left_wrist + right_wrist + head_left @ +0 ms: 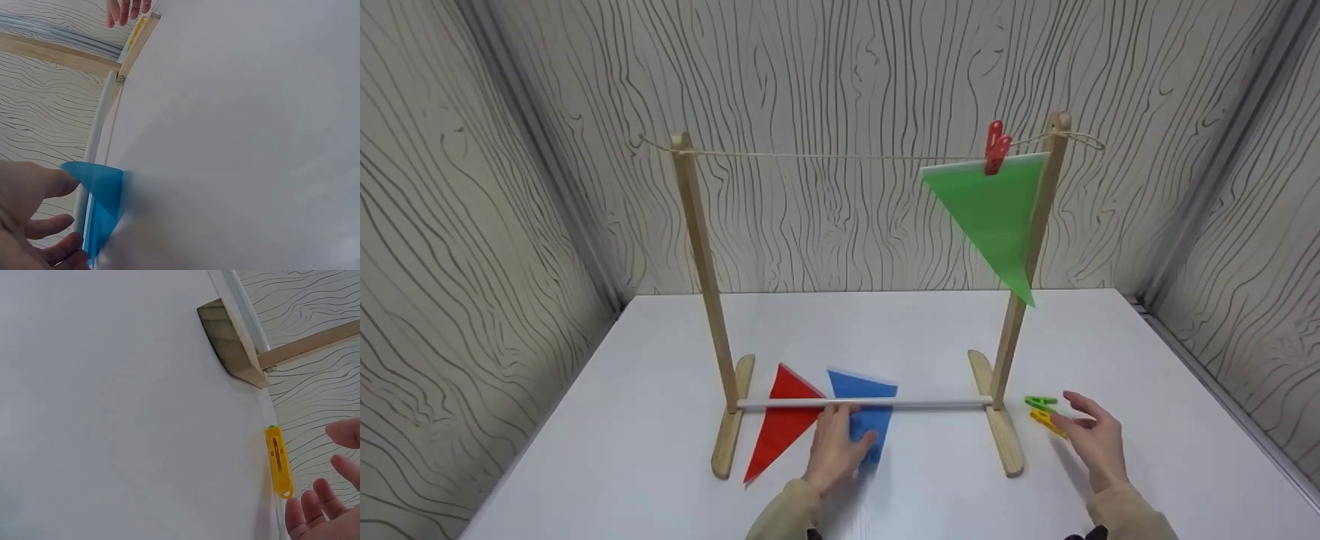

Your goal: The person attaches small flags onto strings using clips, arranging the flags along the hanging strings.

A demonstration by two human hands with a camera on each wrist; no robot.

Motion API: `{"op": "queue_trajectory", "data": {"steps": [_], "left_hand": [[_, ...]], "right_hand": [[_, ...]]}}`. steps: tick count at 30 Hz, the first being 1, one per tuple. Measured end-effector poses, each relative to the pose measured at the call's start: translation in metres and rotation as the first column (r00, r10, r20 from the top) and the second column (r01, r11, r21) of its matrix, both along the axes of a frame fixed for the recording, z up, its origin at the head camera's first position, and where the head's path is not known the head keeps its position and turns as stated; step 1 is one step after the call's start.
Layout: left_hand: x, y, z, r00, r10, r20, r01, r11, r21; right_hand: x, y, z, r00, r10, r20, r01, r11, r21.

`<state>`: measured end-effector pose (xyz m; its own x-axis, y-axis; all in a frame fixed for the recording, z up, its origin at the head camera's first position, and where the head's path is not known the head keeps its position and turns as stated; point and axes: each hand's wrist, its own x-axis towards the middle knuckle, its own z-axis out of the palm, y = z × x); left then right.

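Note:
My left hand [834, 446] reaches over a blue triangular pennant [861, 385], its fingertips at the white crossbar [937, 403] and the thumb spread apart. In the left wrist view the pennant's pointed end [104, 183] bends up beside the thumb, and the fingers are loosely extended. A red pennant [784, 431] lies just left of that hand, partly under the bar. My right hand [1099, 442], fingers parted, hovers beside a yellow clothespin [1045, 420]; its fingertips come near the clip's end. Behind that clip sits a green clothespin [1039, 401].
Two wooden posts [706, 277] on flat feet [1005, 442] stand joined by the crossbar. A string [810, 156] runs between their tops. From it, at the right, hangs a green pennant [994, 214] under a red clothespin [996, 154]. Patterned walls [840, 75] enclose the white table [645, 420].

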<state>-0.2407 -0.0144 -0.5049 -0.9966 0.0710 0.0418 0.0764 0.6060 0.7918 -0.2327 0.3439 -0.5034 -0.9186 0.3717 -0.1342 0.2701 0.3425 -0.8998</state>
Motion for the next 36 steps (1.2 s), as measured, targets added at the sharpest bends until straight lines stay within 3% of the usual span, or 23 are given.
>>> {"op": "queue_trajectory", "data": {"steps": [5,9,14,20,26,36], "left_hand": [[-0.003,0.001,-0.003,0.999,0.012,0.042,-0.01,0.999,-0.047],[-0.002,0.001,-0.005,1.0,0.008,0.03,-0.005,0.996,-0.086],[0.001,-0.001,-0.007,1.0,-0.025,-0.014,0.023,0.99,-0.141],[0.002,-0.002,-0.009,0.998,-0.061,-0.013,0.057,0.982,-0.178],[0.003,-0.006,-0.007,0.993,-0.114,-0.017,0.108,0.975,-0.195],[-0.003,-0.019,-0.001,0.972,-0.194,0.13,0.21,0.969,-0.127]], "right_hand": [[-0.002,0.005,-0.006,0.999,0.023,0.026,-0.023,1.0,0.003],[-0.003,0.007,-0.01,0.998,0.042,0.049,-0.041,0.999,-0.005],[-0.005,0.01,-0.014,0.996,0.048,0.078,-0.048,0.999,0.003],[-0.004,0.012,-0.015,0.993,0.054,0.105,-0.058,0.998,0.035],[-0.002,0.013,-0.015,0.99,0.099,0.099,-0.111,0.986,0.127],[0.0,0.012,-0.015,0.988,0.108,0.111,-0.126,0.976,0.177]]}}
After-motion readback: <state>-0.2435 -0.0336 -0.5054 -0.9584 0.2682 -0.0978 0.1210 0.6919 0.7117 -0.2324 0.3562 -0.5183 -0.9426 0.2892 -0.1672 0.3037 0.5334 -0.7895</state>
